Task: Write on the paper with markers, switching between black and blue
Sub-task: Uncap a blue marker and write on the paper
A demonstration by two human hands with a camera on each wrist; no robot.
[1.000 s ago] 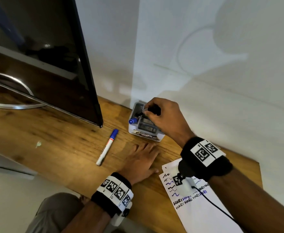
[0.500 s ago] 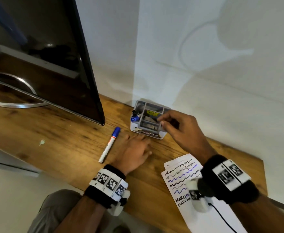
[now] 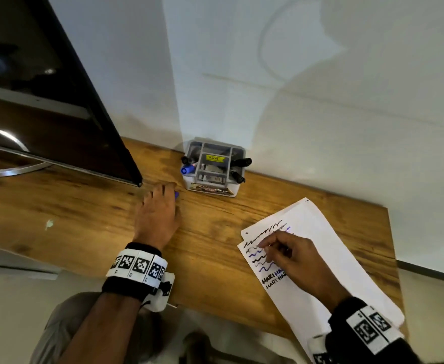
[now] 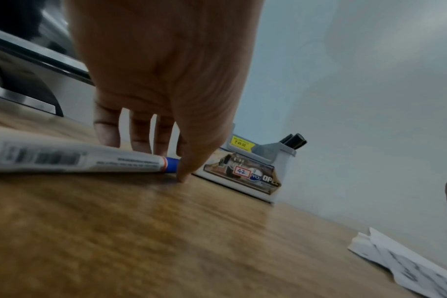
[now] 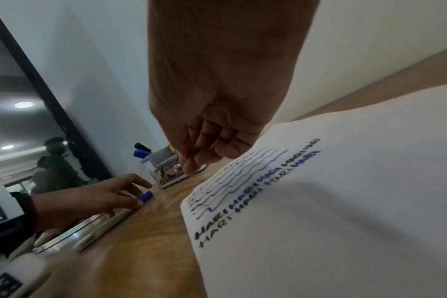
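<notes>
A white-barrelled blue marker (image 4: 77, 159) lies on the wooden desk (image 3: 84, 206); in the head view only its blue cap (image 3: 176, 194) shows past my left hand (image 3: 167, 191). That hand straddles the cap end, thumb on the near side and fingers on the far side, pinching it. The paper (image 3: 320, 245), with black and blue wavy lines and words, lies at the right. My right hand (image 3: 270, 248) hovers over the written lines, fingers loosely curled, holding nothing. Black markers (image 3: 241, 162) stand in the grey organizer (image 3: 213, 190).
A dark monitor (image 3: 58, 101) on a silver stand (image 3: 10, 164) fills the left rear of the desk. The organizer sits against the white wall and also holds a blue-capped marker (image 3: 188, 169). The desk's front edge runs just under my wrists.
My right hand left the black marker in the organizer and drew back over the paper, empty. My left hand slid left from the bare desk onto the blue marker.
</notes>
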